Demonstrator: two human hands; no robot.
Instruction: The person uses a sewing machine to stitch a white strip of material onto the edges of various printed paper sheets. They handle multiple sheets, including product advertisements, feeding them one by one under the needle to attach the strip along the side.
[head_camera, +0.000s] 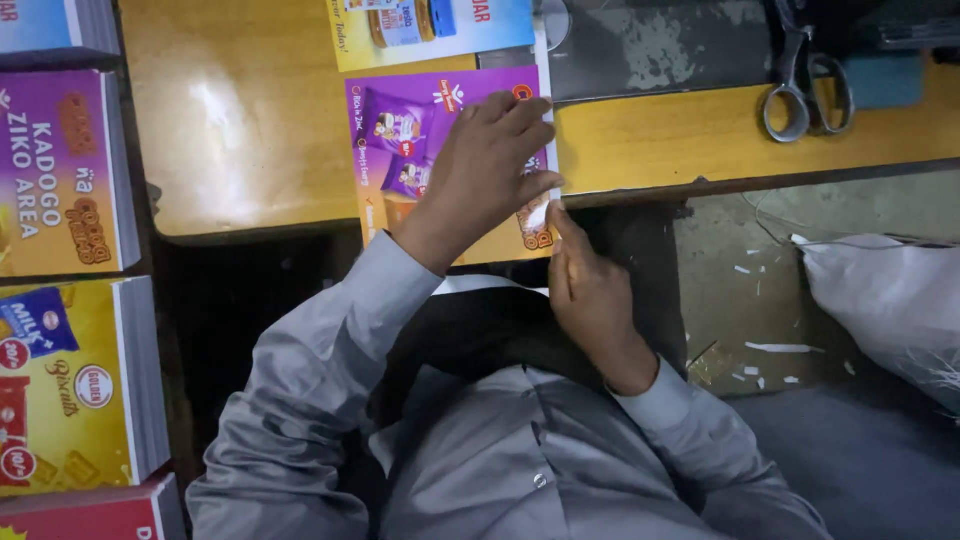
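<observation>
L hand (483, 170) lies flat w/ fingers spread on purple poster (400, 130); R hand (590, 290) pinches its edge at 3 o'clock. Poster's mid hidden; scissors (808, 85) cut off at 1 o'clock on tabletop (240, 120).

purple poster (400, 120) middle hidden under left hand (480, 175), scissors (805, 85) tips cut off at top edge

Our left hand (490, 165) presses flat on the purple printed sheet (400, 130) at the wooden table's (240, 120) near edge; right hand (590, 295) pinches its white strip (537, 213). Scissors (805, 85) far right.
</observation>
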